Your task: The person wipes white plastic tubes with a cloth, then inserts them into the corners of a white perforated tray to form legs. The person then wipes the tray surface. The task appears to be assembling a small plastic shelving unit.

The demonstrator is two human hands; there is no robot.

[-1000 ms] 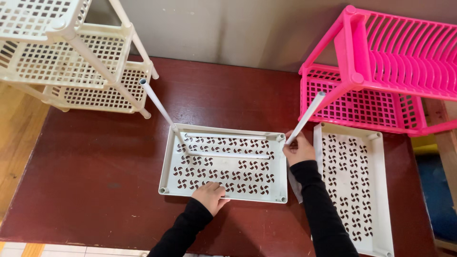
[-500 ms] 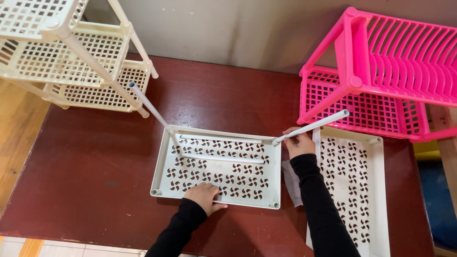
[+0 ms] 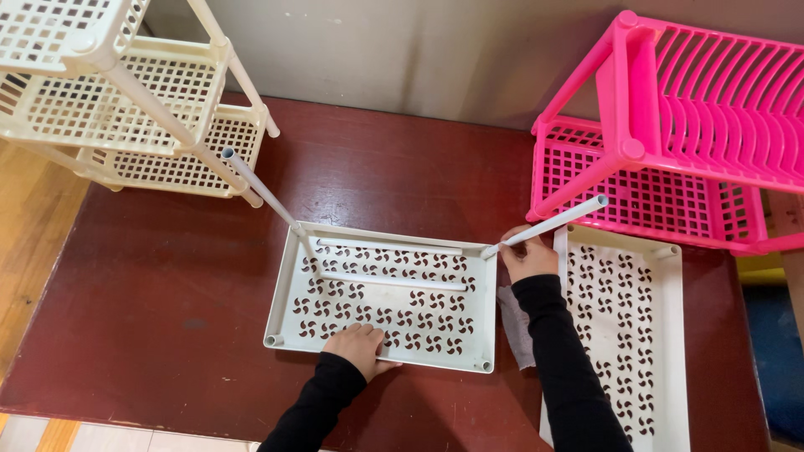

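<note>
A white perforated tray (image 3: 469,339) lies flat on the dark red table (image 3: 167,293). My left hand (image 3: 362,349) presses on the tray's near edge, fingers spread. My right hand (image 3: 529,254) grips a white tube (image 3: 553,223) at the tray's far right corner; the tube leans out to the right. Another white tube (image 3: 260,189) stands tilted in the far left corner. Two more tubes (image 3: 392,281) lie inside the tray.
A second white perforated tray (image 3: 670,335) lies to the right. A pink rack (image 3: 670,134) stands at the back right, a cream shelf rack (image 3: 109,100) at the back left. A pale cloth (image 3: 515,322) lies between the trays.
My right hand has tipped its tube from near upright over to the right. The tray and my left hand have shifted slightly left.
</note>
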